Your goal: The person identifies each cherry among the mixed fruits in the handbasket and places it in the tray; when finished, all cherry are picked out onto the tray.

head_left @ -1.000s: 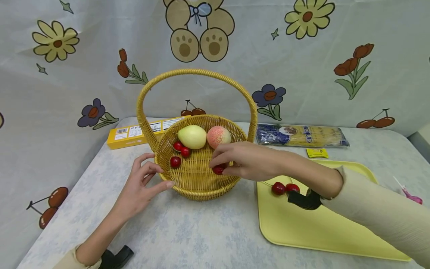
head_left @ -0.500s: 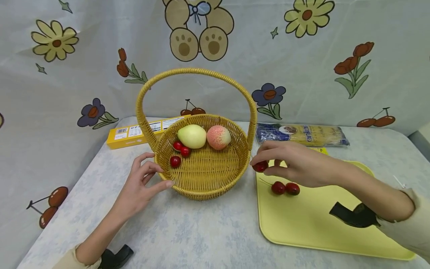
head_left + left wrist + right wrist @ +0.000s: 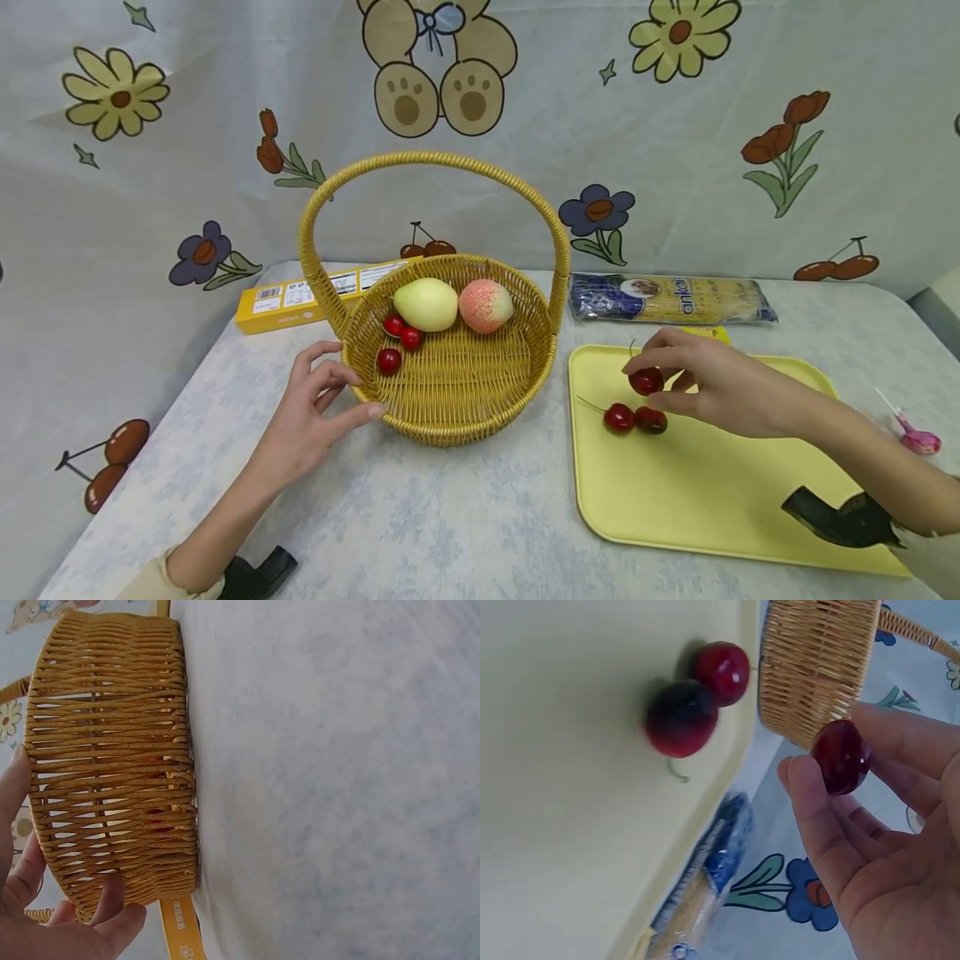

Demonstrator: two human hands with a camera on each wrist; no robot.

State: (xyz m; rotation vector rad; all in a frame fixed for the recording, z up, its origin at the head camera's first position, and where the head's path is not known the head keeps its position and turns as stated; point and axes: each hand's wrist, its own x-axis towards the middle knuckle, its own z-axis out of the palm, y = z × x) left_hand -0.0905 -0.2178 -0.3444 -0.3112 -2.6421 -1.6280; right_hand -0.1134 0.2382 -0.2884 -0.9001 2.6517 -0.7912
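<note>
My right hand [image 3: 727, 383] pinches a dark red cherry [image 3: 646, 381] between thumb and fingertips, above the yellow tray [image 3: 675, 500]. In the right wrist view this cherry [image 3: 841, 757] is off the tray surface. Just below it, two more cherries [image 3: 618, 418] lie side by side on the tray. My left hand [image 3: 311, 417] holds the left side of the wicker basket [image 3: 450, 433], thumb at the front rim and bent fingers against the wall [image 3: 112, 787]. Inside the basket are a pale yellow-green pear [image 3: 426, 304], a pink peach [image 3: 486, 306] and three cherries [image 3: 389, 361].
Behind the basket at left lies a yellow box [image 3: 281, 308]. A pasta packet [image 3: 675, 300] lies behind the tray, with a small yellow wrapper [image 3: 707, 334] near it. A pink lollipop [image 3: 918, 439] is right of the tray. The basket's tall handle [image 3: 435, 158] arches upward.
My right hand has moved from inside the basket to the right, over the tray, carrying the cherry with it. The left hand has stayed at the basket's side.
</note>
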